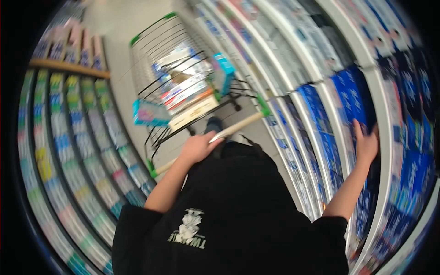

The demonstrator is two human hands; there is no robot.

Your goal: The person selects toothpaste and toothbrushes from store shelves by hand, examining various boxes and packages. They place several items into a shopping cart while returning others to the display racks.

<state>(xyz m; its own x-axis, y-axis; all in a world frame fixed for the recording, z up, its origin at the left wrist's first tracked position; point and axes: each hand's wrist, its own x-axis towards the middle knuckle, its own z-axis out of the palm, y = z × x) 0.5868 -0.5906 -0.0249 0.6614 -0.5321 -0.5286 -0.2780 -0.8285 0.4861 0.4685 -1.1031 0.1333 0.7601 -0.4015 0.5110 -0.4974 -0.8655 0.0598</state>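
Blue packs (352, 98): on shelving, just beyond the fingertips of the right hand (365, 142); cannot tell whether touching.
Right grip: spread wide, with no hold visible between thumb and finger.
Left hand (199, 147): closed around the cart handle (238, 127), well apart from the right.
Shopping cart (151, 48): directly ahead of the left grip, loaded with blurred boxes (190, 94).
Turquoise packs (150, 113): at both sides of the cart, beyond the left grip.
In the way: white shelf edges (382, 114) close on both sides of the right grip.
Opposite shelves (75, 123): left of the left grip, filled with blurred packets.
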